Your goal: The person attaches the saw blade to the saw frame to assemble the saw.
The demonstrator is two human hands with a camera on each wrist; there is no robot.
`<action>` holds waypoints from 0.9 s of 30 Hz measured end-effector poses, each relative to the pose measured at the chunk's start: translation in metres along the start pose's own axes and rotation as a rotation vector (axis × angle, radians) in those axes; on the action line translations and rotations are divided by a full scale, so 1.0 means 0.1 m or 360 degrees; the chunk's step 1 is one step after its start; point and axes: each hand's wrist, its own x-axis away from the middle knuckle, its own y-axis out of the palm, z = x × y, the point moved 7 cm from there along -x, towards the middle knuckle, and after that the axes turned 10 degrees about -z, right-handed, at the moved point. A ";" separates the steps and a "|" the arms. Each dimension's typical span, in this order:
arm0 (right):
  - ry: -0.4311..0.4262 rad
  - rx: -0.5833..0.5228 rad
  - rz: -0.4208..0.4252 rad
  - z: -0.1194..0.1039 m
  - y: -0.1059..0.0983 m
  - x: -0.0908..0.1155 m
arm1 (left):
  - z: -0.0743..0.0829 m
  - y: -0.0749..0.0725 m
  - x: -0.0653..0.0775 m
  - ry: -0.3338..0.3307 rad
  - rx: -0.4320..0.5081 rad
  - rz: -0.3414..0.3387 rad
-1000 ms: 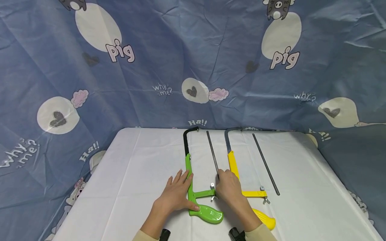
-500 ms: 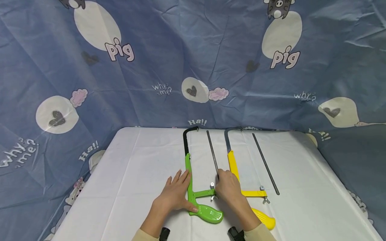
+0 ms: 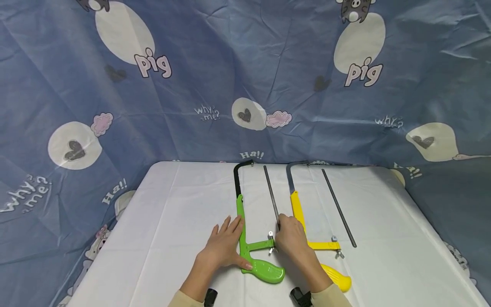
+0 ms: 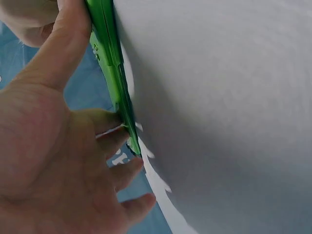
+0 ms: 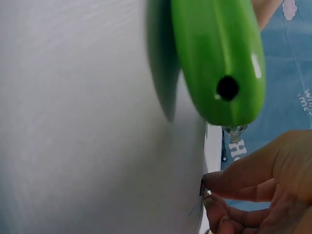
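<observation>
A green hacksaw frame [image 3: 267, 272] with a black bent front arm lies on the white table. My left hand [image 3: 222, 248] rests on it with fingers spread, fingertips at the green bar and thumb on the handle. In the left wrist view the thumb and fingers [image 4: 127, 171] are along the frame's side. To the right of the frame lies a thin dark hacksaw blade [image 3: 271, 192], its near end pinched between thumb and fingers of my right hand [image 3: 292, 238]. That pinch also shows in the right wrist view, beyond the green handle [image 5: 222, 53]. The frame's wing nut [image 3: 271, 249] is beside the right hand.
A yellow hacksaw frame [image 3: 336, 278] lies to the right, partly behind the right hand and forearm. Further right is a second dark blade [image 3: 339, 208]. The white-covered table [image 3: 184, 192] ends at a blue patterned cloth [image 3: 215, 140] at the back.
</observation>
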 end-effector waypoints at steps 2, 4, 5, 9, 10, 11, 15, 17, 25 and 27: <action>0.0012 -0.0010 -0.0009 0.00 0.00 0.00 | 0.00 -0.01 0.00 -0.0022 -0.0031 0.0009; 0.0025 -0.0020 -0.0014 0.00 0.00 0.00 | 0.01 -0.02 0.00 -0.0042 -0.0060 0.0018; 0.0031 -0.0024 -0.0014 0.01 0.00 -0.01 | 0.01 -0.02 0.00 -0.0051 -0.0070 0.0021; 0.0060 -0.0048 -0.0037 0.03 0.02 -0.01 | 0.02 -0.04 0.01 -0.0067 -0.0067 0.0020; 0.0069 -0.0056 -0.0046 0.03 0.02 -0.02 | 0.02 -0.04 0.02 -0.0069 -0.0065 0.0019; 0.0078 -0.0062 -0.0051 0.04 0.02 -0.02 | 0.03 -0.04 0.02 -0.0067 -0.0063 0.0022; 0.0118 -0.0090 -0.0073 0.05 0.02 -0.03 | 0.03 -0.05 0.04 -0.0061 -0.0067 0.0032; 0.0134 -0.0090 -0.0070 0.05 0.02 -0.03 | 0.03 -0.05 0.04 -0.0057 -0.0061 0.0033; 0.0158 -0.0067 -0.0072 0.04 0.03 -0.03 | 0.02 -0.05 0.04 -0.0042 -0.0022 0.0035; 0.0159 -0.0065 -0.0075 0.03 0.03 -0.02 | 0.02 -0.05 0.04 -0.0037 -0.0019 0.0039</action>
